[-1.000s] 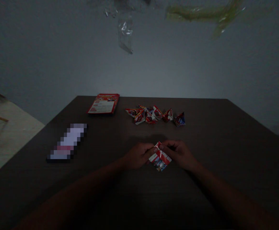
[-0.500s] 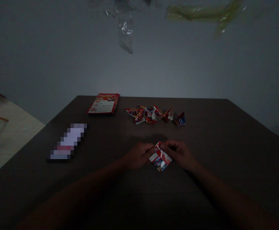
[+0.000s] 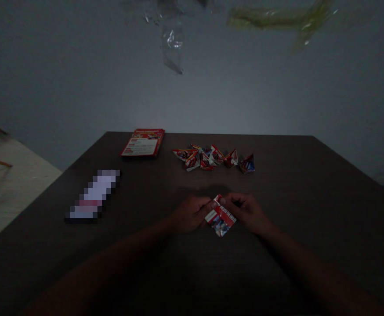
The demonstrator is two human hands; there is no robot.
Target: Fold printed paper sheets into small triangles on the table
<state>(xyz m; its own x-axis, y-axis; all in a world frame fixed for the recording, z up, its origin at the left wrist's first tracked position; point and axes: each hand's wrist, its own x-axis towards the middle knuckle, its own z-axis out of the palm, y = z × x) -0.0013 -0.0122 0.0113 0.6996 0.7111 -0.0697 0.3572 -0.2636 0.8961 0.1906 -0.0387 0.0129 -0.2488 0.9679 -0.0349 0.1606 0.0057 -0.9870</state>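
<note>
Both hands hold a small folded paper [image 3: 221,221] printed in red, white and blue, just above the near middle of the table. It is turned like a diamond, one corner pointing toward me. My left hand [image 3: 193,213] pinches its upper left edge, thumb on top. At the upper right, my right hand [image 3: 246,210] grips the same paper, its thumb close to the left one. The fingers beneath the paper are hidden. Beyond the hands lies a row of several folded paper pieces [image 3: 208,159] in the same colours, pointed in shape.
A stack of printed red-and-white leaflets [image 3: 142,145] lies at the back left of the dark table [image 3: 294,175]. Nearer, on the left, is a phone [image 3: 95,193] with a blurred-out screen. Behind the table stands a wall [image 3: 244,92] with yellow tape [image 3: 271,19] on it.
The folded paper has tilted slightly between my fingers, so its printed face shows a little differently. Both hands keep nearly the same place and grip.
</note>
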